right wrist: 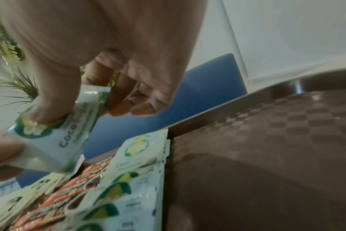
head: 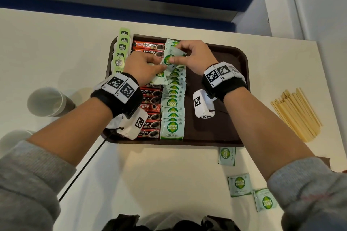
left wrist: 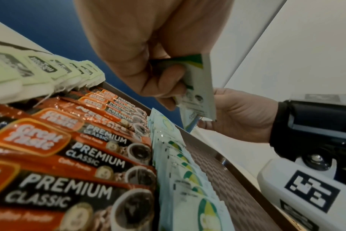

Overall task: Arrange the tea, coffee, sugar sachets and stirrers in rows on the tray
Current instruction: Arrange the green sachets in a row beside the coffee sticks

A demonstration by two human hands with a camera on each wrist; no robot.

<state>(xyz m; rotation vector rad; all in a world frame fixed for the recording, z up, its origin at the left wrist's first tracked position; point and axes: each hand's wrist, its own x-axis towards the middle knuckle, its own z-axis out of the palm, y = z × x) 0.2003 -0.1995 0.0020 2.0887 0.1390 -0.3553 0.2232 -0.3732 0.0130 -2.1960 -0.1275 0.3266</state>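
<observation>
On the brown tray (head: 225,99) lie a row of green tea bags (head: 122,48), a row of red coffee sachets (head: 150,99) and a row of white-green sugar sachets (head: 172,103). Both hands hover over the far end of the sugar row. My left hand (head: 148,65) grips a small stack of sugar sachets (left wrist: 198,87). The right hand (head: 187,54) pinches the top sugar sachet (head: 170,56) between thumb and fingers, seen close up as sachet (right wrist: 65,125). A left fingertip still touches that sachet's edge. Wooden stirrers (head: 296,112) lie in a loose pile on the table, right of the tray.
Three loose sugar sachets (head: 239,184) lie on the white table near the tray's front right corner. A paper cup (head: 47,101) stands left of the tray. A black cable (head: 84,165) runs across the table from my left wrist. The tray's right half (right wrist: 267,156) is bare.
</observation>
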